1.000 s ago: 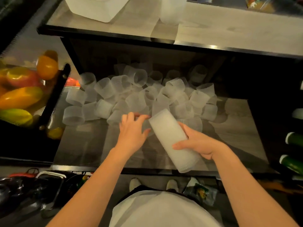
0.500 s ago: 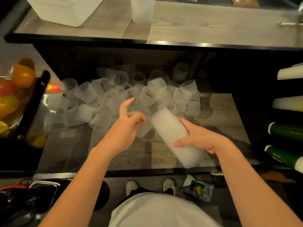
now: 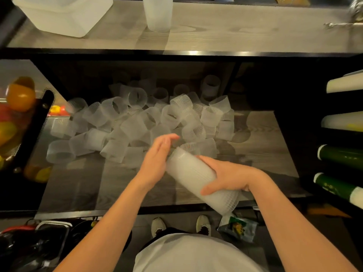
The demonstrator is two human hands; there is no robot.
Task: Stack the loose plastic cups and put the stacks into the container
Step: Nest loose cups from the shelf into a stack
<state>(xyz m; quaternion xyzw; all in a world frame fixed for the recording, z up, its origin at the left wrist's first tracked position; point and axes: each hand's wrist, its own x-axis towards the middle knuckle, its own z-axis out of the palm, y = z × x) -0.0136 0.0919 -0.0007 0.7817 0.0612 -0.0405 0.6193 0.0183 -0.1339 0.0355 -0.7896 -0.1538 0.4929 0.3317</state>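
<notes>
My right hand (image 3: pixel 229 177) grips a long stack of translucent ribbed plastic cups (image 3: pixel 194 177), tilted with its closed end up and left. My left hand (image 3: pixel 157 160) has straight fingers, its palm flat against the upper end of that stack. Behind both hands, several loose cups (image 3: pixel 137 122) lie jumbled on the lower wooden shelf (image 3: pixel 265 146). A white translucent container (image 3: pixel 64 14) stands at the back left of the upper shelf, and another upright stack of cups (image 3: pixel 158 12) stands to its right.
The upper shelf's dark front edge (image 3: pixel 196 54) overhangs the pile. A black mesh basket of coloured fruit-like items (image 3: pixel 17 118) stands left. Green and white rolls (image 3: pixel 341 160) jut in from the right. Bags and a packet (image 3: pixel 237 228) lie on the floor beside my shoes.
My left hand picked a cup out of the pile, brought it right and now lies flat against the stack's upper end. The right hand held the stack nearly still.
</notes>
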